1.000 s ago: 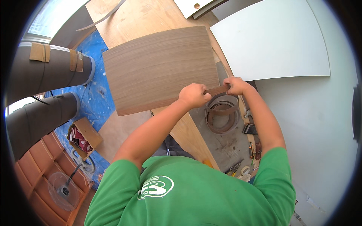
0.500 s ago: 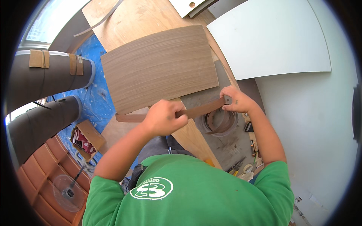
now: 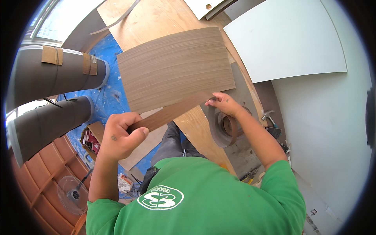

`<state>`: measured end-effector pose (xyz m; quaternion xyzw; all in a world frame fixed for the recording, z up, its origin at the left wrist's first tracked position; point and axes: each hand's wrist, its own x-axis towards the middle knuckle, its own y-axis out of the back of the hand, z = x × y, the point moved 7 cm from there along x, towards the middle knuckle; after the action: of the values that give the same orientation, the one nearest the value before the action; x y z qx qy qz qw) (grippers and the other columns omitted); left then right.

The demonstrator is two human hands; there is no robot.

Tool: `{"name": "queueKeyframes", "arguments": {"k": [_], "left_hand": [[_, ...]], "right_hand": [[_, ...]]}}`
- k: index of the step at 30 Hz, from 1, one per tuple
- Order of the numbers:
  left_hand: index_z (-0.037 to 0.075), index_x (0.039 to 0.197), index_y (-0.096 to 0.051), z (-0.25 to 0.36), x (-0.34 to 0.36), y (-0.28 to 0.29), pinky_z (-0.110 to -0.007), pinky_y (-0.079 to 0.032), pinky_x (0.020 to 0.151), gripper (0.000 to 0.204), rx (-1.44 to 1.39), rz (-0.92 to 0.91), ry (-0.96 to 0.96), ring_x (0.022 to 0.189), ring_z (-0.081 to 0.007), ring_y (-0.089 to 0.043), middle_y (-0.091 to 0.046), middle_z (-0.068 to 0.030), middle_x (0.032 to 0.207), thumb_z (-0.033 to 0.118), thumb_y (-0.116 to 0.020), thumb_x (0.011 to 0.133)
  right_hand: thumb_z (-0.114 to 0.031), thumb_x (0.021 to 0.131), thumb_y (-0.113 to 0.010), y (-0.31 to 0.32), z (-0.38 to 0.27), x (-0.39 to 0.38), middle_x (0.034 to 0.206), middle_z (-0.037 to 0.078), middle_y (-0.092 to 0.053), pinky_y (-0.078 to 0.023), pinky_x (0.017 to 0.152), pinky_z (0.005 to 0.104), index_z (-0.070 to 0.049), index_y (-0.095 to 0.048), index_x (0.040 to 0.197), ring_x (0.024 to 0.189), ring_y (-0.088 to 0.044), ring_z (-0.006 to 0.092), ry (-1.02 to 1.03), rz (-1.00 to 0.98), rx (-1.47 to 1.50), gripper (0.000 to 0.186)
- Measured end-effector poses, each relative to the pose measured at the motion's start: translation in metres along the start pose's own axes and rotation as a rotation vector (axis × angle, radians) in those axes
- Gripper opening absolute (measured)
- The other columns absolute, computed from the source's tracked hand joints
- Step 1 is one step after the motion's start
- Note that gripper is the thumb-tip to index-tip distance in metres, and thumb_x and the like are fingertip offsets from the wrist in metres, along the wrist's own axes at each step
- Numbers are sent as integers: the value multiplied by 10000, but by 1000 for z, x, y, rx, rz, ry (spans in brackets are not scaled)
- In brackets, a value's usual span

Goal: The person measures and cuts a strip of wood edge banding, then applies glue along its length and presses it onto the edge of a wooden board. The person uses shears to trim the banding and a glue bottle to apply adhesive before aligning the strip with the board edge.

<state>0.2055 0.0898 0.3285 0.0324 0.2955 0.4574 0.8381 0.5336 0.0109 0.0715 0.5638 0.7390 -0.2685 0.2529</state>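
- A long brown strip of edge banding (image 3: 172, 111) runs slantwise across the middle of the frame, stretched between the two hands and lying just under the lower edge of a walnut-grained panel (image 3: 176, 66).
- The left hand (image 3: 119, 137), at centre left, is closed in a fist round the lower end of the strip, thumb pressed over it.
- The right hand (image 3: 223, 103), right of centre, pinches the upper end of the strip between thumb and fingertips, right at the panel's lower right corner.
- The panel is a flat rectangle with fine horizontal grain, tilted a little, and fills the upper middle of the frame; it rests on a bare plywood board (image 3: 164, 19) that reaches from the top of the frame down toward the centre.
- Just below the right hand a coil of the same brown banding (image 3: 227, 127) sits on a grey surface; the strip looks to lead from it, but the join is hidden by the hand.
- A large white sheet (image 3: 286, 39) lies in the upper right.
- Small tools, a hammer (image 3: 268, 114) among them, lie at the right edge of the grey surface.
- At the left two dark grey rolls (image 3: 51, 98) with tape patches lie over a blue tarp (image 3: 105, 94).
- A small fan (image 3: 72, 194) stands at the lower left on reddish-brown panelled doors (image 3: 35, 180).
- The person wears a green shirt (image 3: 203, 199), filling the bottom of the frame.
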Motion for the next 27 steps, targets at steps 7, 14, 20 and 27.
{"name": "queueKeyframes", "arguments": {"k": [7,14,20,27], "left_hand": [[-4,745,-606,-37,-22,48,-254,-341,493,176,-216,95,137,560,-47,-470,-523,36,614,128,-707,801],[2,627,-565,-26,-54,98,-231,-333,441,376,21,-18,-64,462,-50,-483,-530,0,535,292,-777,737],[-24,633,-580,-64,-76,109,-281,-387,464,249,245,-41,86,476,-105,-514,-552,-32,532,168,-717,714],[-36,717,-658,-178,-43,115,-330,-408,518,191,289,-54,202,545,-138,-506,-544,-52,599,148,-710,713]], "right_hand": [[-257,1026,-659,-64,21,-25,903,-22,-679,-481,815,282,-74,-709,1031,856,-580,87,-150,-269,-61,190],[-189,948,-711,-14,4,-66,911,-2,-665,-490,814,305,-68,-663,955,840,-589,128,-81,-196,-492,130],[-306,845,-829,51,-41,-101,910,22,-665,-469,826,310,-51,-674,977,868,-600,140,-53,0,-402,327],[-375,830,-861,100,-53,-105,879,11,-691,-477,810,324,-74,-746,963,854,-611,158,-281,-189,-748,349]]}}
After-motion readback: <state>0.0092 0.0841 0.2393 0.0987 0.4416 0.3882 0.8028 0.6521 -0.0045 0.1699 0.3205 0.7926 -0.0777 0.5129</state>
